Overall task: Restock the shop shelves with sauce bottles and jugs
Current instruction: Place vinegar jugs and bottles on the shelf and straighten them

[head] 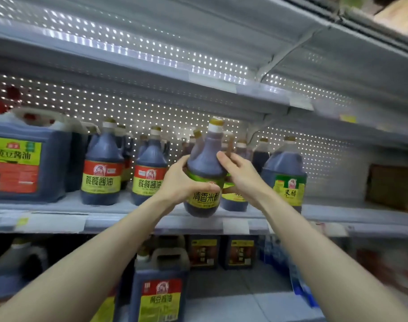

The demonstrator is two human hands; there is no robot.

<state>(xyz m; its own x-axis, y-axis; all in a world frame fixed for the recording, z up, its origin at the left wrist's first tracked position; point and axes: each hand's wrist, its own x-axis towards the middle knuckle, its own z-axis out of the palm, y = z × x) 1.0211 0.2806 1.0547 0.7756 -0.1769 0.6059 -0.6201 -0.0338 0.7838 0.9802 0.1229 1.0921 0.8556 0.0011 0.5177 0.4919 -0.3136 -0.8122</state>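
Note:
I hold a dark vinegar jug [206, 163] with a yellow-green label and a yellow cap, tilted, just above the front edge of the middle shelf [128, 220]. My left hand [182, 180] grips its body from the left, thumb across the label. From the right, my right hand [239, 173] curls round the jug's handle side. Behind the jug stands another of the same kind [234, 201], partly hidden. Two red-labelled soy sauce jugs [102, 168] [149, 175] stand to the left, and a green-labelled vinegar jug [285, 173] stands to the right.
A large square soy sauce jug [24, 156] fills the shelf's far left. A brown carton [393, 187] sits at the far right. The lower shelf holds square jugs [160, 291] and dark boxes [204, 251]. The upper shelf [212, 82] hangs close overhead.

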